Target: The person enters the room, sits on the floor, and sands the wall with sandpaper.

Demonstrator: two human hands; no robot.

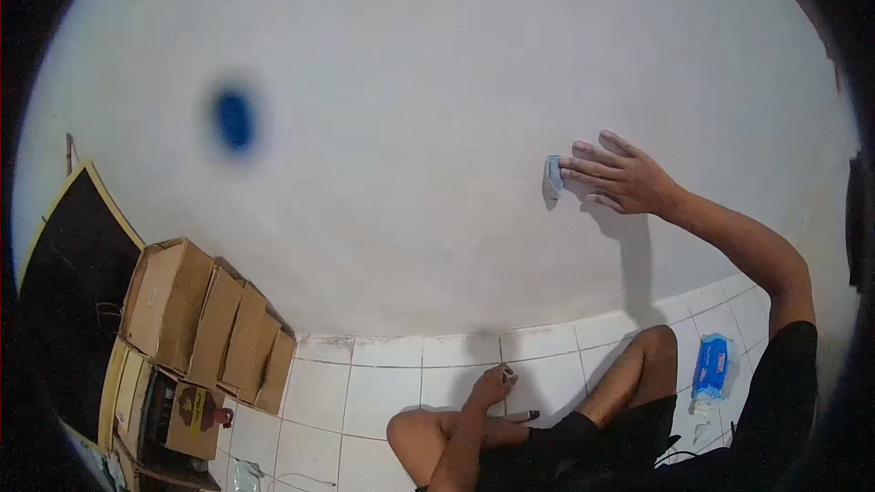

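Observation:
High on the white wall, my right hand lies against the surface with its fingers stretched out. Under its fingertips a folded pale-blue and white wipe is held to the wall, part of it sticking out to the left. My left hand is low, in front of my bent leg, with its fingers curled in. Whether anything sits inside those fingers is too small to make out. A small dark object with a pale tip shows just below it.
White floor tiles meet the wall's foot. Cardboard boxes stand at the left beside a dark yellow-edged panel. At my right lies a blue soft pack, with crumpled white pieces near it. A blurred blue spot shows upper left.

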